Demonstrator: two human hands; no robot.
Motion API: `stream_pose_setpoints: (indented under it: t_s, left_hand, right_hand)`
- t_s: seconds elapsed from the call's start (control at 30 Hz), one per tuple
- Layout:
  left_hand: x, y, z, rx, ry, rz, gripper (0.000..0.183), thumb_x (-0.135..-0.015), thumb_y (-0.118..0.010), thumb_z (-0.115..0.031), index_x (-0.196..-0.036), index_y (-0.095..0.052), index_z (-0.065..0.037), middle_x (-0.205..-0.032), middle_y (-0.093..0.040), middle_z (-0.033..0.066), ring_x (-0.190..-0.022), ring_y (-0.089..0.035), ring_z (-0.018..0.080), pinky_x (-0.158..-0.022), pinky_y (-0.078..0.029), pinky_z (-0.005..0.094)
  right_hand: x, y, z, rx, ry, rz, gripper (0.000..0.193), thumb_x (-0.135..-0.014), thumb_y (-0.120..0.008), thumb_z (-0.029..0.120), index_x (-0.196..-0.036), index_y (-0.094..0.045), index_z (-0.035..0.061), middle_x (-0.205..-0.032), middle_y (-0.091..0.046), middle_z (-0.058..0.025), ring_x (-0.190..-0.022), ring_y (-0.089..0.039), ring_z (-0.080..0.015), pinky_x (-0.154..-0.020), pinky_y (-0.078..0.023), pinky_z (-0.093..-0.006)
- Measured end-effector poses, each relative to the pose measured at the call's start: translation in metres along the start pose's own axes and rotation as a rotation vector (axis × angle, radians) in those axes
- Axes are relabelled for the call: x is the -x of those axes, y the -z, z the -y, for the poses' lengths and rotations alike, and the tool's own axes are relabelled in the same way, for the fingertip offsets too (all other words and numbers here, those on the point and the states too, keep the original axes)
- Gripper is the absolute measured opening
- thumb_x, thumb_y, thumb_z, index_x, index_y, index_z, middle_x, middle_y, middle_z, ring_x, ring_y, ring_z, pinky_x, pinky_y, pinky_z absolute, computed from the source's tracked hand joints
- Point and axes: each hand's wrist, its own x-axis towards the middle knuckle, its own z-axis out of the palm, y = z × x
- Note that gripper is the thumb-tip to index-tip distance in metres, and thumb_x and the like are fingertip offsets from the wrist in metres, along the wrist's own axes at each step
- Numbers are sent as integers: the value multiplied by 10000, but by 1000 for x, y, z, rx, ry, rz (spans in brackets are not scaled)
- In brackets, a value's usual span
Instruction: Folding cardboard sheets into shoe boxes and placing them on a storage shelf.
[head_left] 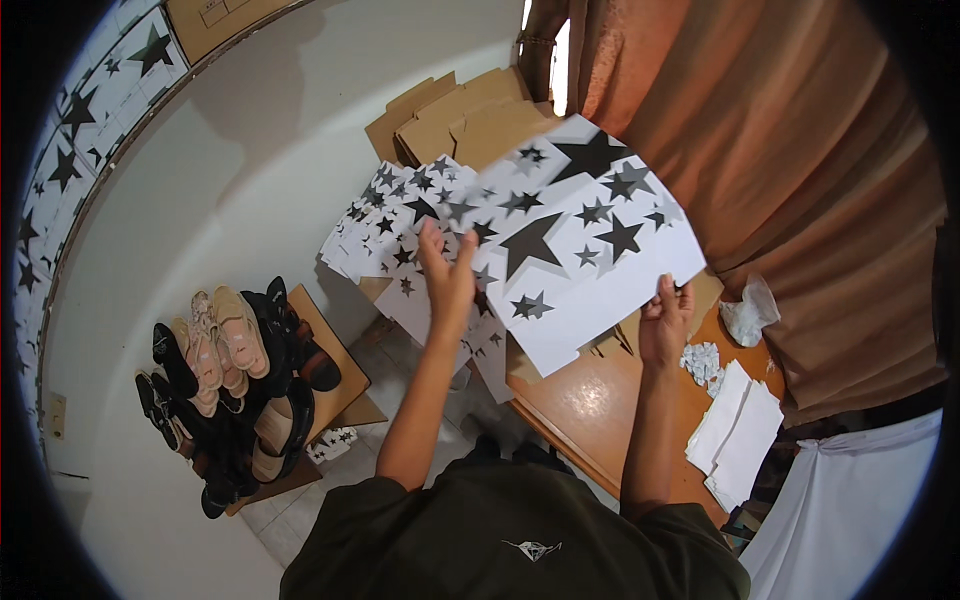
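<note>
The brown curtain (pixel 740 190) hangs beside the wooden table (pixel 585 410), near the far edge of the large star-printed sheet (pixel 580 285), which could snag if swung right. Held up over the table, the sheet bows, and may crease because its support is one-sided. The star-printed pile (pixel 375 225) on its left could slide if brushed. The right hand (pixel 668 312) pinches the sheet's near right corner between closed fingers; the left hand (pixel 450 275), fingers spread, looks empty, though contact is unclear.
</note>
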Motion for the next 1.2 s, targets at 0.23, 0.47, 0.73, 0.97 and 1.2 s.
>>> stream_pose_setpoints:
  t_s: [0.23,0.47,0.73,0.97,1.2]
  left_hand:
    - [173,-48,-76,-496,-535,792,1030,-847,-793,-356,-1580,-178,26,-1606,-241,294,-1496,-252,443,-1213,-245,484]
    - [326,-123,-49,-514,-638,832,955,-903,-669,-268,-1582,-76,46,-1584,-226,350,-1414,-348,521,-1099,-440,522]
    - [419,-144,11,-156,-76,939,328,-954,-592,-189,-1190,-534,31,-1017,-691,262,-875,-703,441,-705,-545,463]
    - [448,-164,-26,-113,3,913,377,-877,-555,2,-1251,-535,38,-966,-701,136,-732,-679,189,-639,-544,331]
    - [471,-181,-40,-43,221,1085,412,-871,-539,13,-1283,-521,14,-901,-645,62,-640,-578,91,-520,-476,260]
  right_hand:
    - [58,23,91,532,173,-82,200,-999,-652,102,-1178,-607,24,-922,-700,-14,-767,-617,-52,-635,-472,-200]
    - [130,92,171,774,312,-66,153,-963,-669,52,-1071,-618,-44,-893,-707,-63,-798,-650,-85,-706,-519,-243]
    - [222,149,241,1124,465,272,373,-887,-746,110,-1239,-636,52,-1081,-704,-181,-932,-713,-319,-808,-557,-391]
    - [285,283,283,1335,192,94,966,-698,-908,424,-1438,-468,-14,-1403,-544,-231,-1276,-545,-366,-1058,-460,-438]
    - [305,315,254,1127,-195,140,1293,-577,-943,544,-1552,-299,-9,-1490,-466,-272,-1312,-541,-396,-1102,-442,-443]
